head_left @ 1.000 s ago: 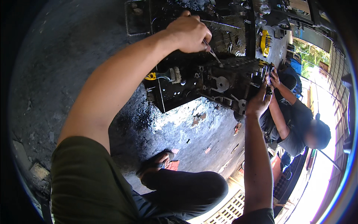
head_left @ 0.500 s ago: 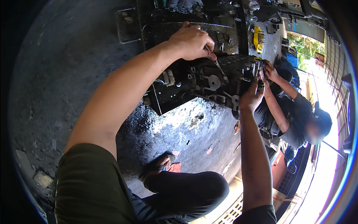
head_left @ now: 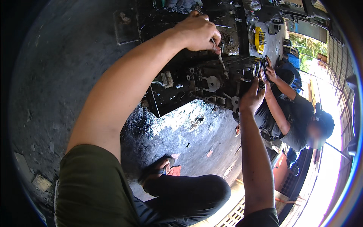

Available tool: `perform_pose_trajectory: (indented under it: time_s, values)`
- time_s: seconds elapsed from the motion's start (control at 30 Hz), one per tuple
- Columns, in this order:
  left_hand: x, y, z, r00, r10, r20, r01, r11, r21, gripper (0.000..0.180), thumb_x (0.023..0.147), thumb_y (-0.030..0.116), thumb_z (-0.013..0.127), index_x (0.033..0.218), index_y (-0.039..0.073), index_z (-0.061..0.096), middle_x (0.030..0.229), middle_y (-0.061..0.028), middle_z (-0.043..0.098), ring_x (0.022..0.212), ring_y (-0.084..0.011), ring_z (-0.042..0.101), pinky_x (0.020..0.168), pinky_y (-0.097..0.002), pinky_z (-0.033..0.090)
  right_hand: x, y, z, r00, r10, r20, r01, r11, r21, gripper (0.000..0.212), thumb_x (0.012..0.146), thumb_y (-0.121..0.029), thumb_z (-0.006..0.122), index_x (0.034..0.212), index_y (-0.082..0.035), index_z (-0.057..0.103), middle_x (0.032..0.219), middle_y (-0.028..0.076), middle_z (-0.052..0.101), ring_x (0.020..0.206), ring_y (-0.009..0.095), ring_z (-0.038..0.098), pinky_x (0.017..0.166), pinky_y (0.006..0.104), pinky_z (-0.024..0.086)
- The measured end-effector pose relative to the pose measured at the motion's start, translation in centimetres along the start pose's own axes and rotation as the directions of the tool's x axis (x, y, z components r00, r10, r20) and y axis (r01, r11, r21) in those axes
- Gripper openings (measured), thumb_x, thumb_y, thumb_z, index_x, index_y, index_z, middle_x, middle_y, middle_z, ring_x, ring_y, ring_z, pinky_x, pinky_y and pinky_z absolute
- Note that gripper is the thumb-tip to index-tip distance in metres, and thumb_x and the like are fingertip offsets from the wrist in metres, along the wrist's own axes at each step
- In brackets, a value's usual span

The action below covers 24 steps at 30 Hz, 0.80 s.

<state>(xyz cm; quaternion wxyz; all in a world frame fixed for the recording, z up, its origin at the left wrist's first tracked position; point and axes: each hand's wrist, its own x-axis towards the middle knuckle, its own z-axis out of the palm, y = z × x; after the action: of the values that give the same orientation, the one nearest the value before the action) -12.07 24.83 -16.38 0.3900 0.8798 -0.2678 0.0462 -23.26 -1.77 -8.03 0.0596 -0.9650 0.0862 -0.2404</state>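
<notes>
— Why is the left hand (head_left: 198, 32) bunched up like that?

— Its fingers are curled tight around a thin metal tool (head_left: 220, 58); the shaft runs down from below the fingertips into the greasy black engine block (head_left: 196, 81), so the closed fist looks meant to steady it (probably a screwdriver, hard to be sure).

— And the right hand (head_left: 252, 99)?

— Pressed against the block's far edge, just under the co-worker's hands (head_left: 269, 73); I'd say it braces the part; whether those fingers pinch anything I cannot tell.

— The yellow thing (head_left: 259, 39)?

— Well above both hands' fingers, untouched; the oily floor (head_left: 177, 132) lies below.
</notes>
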Motion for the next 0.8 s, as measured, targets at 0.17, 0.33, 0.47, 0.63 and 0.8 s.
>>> perform_pose_trajectory:
  time_s: [0.17,0.33,0.47,0.63,0.8]
  values:
    - [0.9,0.1,-0.5,0.976,0.201,0.078,-0.197,0.979,-0.060,0.033,0.085,0.056,0.077,0.095,0.024,0.081,0.108,-0.0034,0.074,0.124,-0.0300,0.061,0.111,-0.0552,0.037,-0.2,0.1,-0.1,0.996,0.089,0.030,-0.091,0.992,0.089,0.049,0.105,-0.034,0.058,0.134,0.006,0.061,0.128,0.025,0.068,0.116,0.038,0.065,0.103,0.0439,0.046]
    - [0.4,0.6,-0.8,0.986,0.153,0.063,-0.148,0.985,-0.086,0.033,0.086,0.054,0.077,0.098,0.023,0.080,0.116,-0.0060,0.072,0.139,-0.0339,0.053,0.117,-0.0559,0.033,0.0,-0.7,-0.1,0.996,0.093,-0.008,-0.092,0.994,0.058,0.048,0.106,-0.034,0.058,0.133,0.005,0.062,0.126,0.023,0.070,0.113,0.035,0.066,0.101,0.0426,0.047]
    - [0.1,2.4,-1.4,0.970,0.240,-0.043,-0.240,0.971,-0.010,0.030,0.087,0.050,0.077,0.099,0.023,0.080,0.115,-0.0063,0.072,0.139,-0.0333,0.052,0.120,-0.0573,0.031,-0.1,-1.7,-0.3,0.992,0.125,0.013,-0.125,0.978,0.164,0.049,0.106,-0.035,0.058,0.136,0.004,0.061,0.125,0.021,0.070,0.112,0.032,0.065,0.101,0.0412,0.047]
    - [0.4,3.6,-2.8,0.881,0.441,-0.171,-0.453,0.891,-0.036,0.027,0.083,0.048,0.079,0.095,0.023,0.081,0.111,-0.0040,0.072,0.129,-0.0293,0.057,0.116,-0.0555,0.036,-0.2,-2.0,-0.3,0.989,0.144,0.014,-0.144,0.975,0.168,0.047,0.106,-0.033,0.058,0.136,0.003,0.061,0.125,0.020,0.070,0.112,0.031,0.066,0.102,0.0411,0.047]
    - [-0.1,2.7,-3.7,0.969,0.232,-0.088,-0.233,0.972,-0.009,0.029,0.082,0.050,0.079,0.094,0.024,0.081,0.112,-0.0021,0.072,0.129,-0.0271,0.057,0.117,-0.0548,0.035,0.0,-1.8,-0.2,0.998,0.059,-0.006,-0.058,0.994,0.095,0.045,0.106,-0.032,0.058,0.136,0.003,0.061,0.125,0.020,0.070,0.112,0.032,0.066,0.101,0.0417,0.048]
